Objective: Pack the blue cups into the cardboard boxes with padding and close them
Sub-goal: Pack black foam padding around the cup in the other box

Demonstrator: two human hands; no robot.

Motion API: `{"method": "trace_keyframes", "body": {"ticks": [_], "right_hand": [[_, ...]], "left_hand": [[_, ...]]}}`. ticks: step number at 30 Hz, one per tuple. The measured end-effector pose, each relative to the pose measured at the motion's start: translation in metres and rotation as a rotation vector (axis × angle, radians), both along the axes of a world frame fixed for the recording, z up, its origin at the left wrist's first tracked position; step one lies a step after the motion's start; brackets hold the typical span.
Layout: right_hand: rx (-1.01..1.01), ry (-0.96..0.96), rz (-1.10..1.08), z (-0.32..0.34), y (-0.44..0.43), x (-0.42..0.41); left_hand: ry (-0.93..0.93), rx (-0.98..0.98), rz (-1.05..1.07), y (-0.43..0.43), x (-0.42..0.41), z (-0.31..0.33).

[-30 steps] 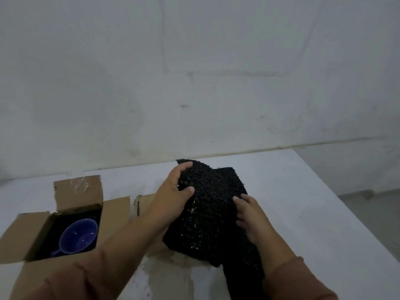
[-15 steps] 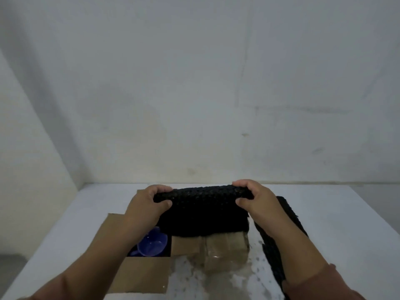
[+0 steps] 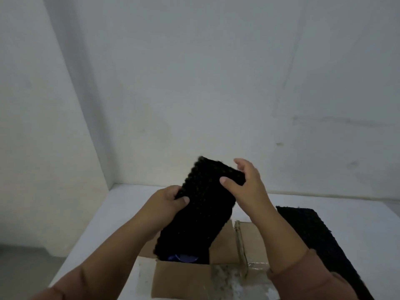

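Observation:
A folded piece of black bubble padding [image 3: 201, 211] hangs tilted over an open cardboard box [image 3: 181, 280]. My left hand [image 3: 167, 202] grips its left edge. My right hand [image 3: 244, 185] pinches its upper right corner, thumb in front and fingers partly spread behind. Under the padding's lower end a sliver of a blue cup [image 3: 184, 258] shows inside the box; the remainder of the cup is hidden. A second cardboard box [image 3: 252, 245] stands right beside the first, its top partly behind my right arm.
Another sheet of black padding [image 3: 320, 241] lies on the white table [image 3: 121, 204] to the right of the boxes. White walls meet in a corner at the table's far left. The table's left edge drops to a grey floor [image 3: 26, 267].
The padding has turned from level between both hands to a steep tilt, its lower end now down over the blue cup. My right hand has loosened onto the top corner. The view shifted left.

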State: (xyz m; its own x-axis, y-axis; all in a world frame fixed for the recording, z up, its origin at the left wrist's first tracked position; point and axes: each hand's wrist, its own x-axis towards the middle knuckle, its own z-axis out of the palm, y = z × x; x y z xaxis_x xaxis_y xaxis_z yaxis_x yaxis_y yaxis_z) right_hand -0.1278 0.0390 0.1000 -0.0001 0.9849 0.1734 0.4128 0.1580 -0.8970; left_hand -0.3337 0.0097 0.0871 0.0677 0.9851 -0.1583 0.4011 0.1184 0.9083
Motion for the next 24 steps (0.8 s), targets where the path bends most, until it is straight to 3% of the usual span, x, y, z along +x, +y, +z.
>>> {"method": "trace_keyframes", "body": {"ticks": [4,6,8,11,15,20,22,24], "right_hand": [[-0.477,0.463,0.212,-0.04,-0.006,-0.008],[-0.515,0.618,0.274,-0.055,-0.009,-0.018],[-0.457,0.628,0.256,-0.061,-0.009,-0.027],[-0.413,0.552,0.157,-0.059,-0.009,-0.033],[-0.302,0.368,0.014,-0.051,-0.014,-0.034],[-0.269,0.108,0.213,-0.049,-0.015,-0.029],[-0.252,-0.005,0.19,-0.046,-0.013,-0.03],[-0.184,-0.247,0.089,-0.044,-0.01,-0.032]], "left_hand": [[-0.539,-0.219,0.058,0.002,-0.019,-0.013],[-0.604,-0.26,0.096,0.004,-0.026,-0.02],[-0.595,-0.279,0.126,0.005,-0.03,-0.027],[-0.539,-0.269,0.181,0.004,-0.035,-0.032],[-0.284,-0.085,0.307,0.002,-0.038,-0.04],[-0.237,0.002,0.134,-0.003,-0.038,-0.036],[-0.16,0.004,0.067,-0.004,-0.037,-0.032],[0.002,0.072,0.103,-0.004,-0.033,-0.03]]}}
